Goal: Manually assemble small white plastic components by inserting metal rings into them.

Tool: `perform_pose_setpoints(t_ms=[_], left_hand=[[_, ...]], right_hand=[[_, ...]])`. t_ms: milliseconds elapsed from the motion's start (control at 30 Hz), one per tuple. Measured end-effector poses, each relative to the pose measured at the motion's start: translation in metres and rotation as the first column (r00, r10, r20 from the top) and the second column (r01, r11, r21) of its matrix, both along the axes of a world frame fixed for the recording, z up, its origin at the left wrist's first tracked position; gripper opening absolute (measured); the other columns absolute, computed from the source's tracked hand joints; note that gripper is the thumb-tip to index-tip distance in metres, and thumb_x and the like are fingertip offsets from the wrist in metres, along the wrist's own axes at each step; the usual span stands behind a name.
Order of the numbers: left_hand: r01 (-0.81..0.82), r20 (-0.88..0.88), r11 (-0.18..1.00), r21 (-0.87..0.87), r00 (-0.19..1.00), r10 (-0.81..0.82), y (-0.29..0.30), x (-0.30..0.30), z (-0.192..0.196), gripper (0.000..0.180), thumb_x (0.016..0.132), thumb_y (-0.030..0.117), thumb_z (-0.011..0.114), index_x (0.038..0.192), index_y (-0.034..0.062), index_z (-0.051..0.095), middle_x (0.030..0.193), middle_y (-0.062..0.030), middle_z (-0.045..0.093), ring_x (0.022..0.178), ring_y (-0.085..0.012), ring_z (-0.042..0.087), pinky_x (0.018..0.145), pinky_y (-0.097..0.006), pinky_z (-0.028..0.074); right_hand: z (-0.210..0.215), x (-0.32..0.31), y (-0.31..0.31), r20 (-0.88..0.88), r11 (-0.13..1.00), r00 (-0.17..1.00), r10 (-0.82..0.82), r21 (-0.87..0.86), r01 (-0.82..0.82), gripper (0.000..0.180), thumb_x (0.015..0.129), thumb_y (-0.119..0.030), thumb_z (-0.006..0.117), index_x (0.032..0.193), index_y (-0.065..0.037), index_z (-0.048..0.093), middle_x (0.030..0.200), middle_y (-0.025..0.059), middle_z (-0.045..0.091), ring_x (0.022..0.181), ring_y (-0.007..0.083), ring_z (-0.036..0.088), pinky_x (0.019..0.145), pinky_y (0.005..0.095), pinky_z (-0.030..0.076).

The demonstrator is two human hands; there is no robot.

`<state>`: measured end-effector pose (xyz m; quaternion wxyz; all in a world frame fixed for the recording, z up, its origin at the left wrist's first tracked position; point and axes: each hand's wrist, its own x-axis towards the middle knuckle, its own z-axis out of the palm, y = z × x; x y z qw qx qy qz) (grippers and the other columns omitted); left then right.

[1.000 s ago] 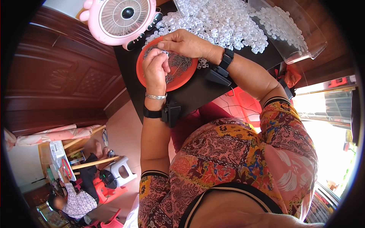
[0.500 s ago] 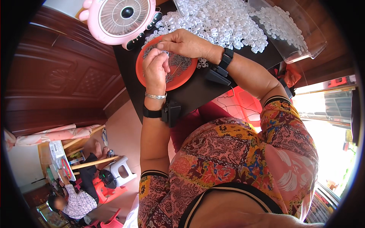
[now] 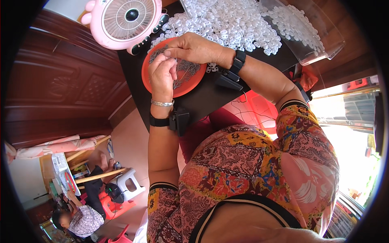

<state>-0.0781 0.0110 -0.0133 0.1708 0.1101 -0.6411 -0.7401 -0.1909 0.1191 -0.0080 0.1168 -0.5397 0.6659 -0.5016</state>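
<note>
An orange round plate lies on the black table and holds a pile of small dark metal pieces. My left hand hovers over the plate with its fingers pinched together on a small piece. My right hand reaches across from the right, fingertips meeting the left hand's fingertips above the plate's far left rim. Both wrists carry black bands with black boxes. What exactly sits between the fingertips is too small to tell.
A heap of small white plastic rings covers the far table. A clear plastic container with more rings stands at the far right. A pink round fan stands far left. Another person sits on the floor, lower left, by a white stool.
Both hands stay over the plate; the fingers have shifted only slightly against each other.
</note>
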Motion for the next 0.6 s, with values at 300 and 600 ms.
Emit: perform_pose_setpoints(t_ms=[300,600], left_hand=[[-0.115,-0.004,0.993,-0.015,0.993,0.115,-0.013,-0.003,-0.006,0.013,0.081,0.013,0.049,0.071,0.0068,0.052,0.057,0.0004,0.047,0.044,-0.0083,0.042,0.040,-0.020,0.029],[-0.121,-0.001,0.993,0.004,0.993,0.121,-0.011,-0.002,-0.005,0.013,0.083,0.013,0.049,0.073,0.0055,0.052,0.058,-0.0006,0.049,0.045,-0.0093,0.044,0.041,-0.021,0.030]], right_hand=[[0.007,-0.047,0.013,-0.357,0.882,0.831,-0.426,0.041,0.470,0.040,0.084,-0.045,0.051,0.080,-0.008,0.065,0.072,0.0128,0.064,0.071,0.0326,0.061,0.065,0.0417,0.047],[-0.021,-0.080,0.020,-0.606,0.749,0.727,-0.322,0.307,0.588,0.018,0.072,-0.021,0.058,0.086,-0.013,0.066,0.085,0.0097,0.066,0.084,0.0299,0.062,0.072,0.0402,0.049]])
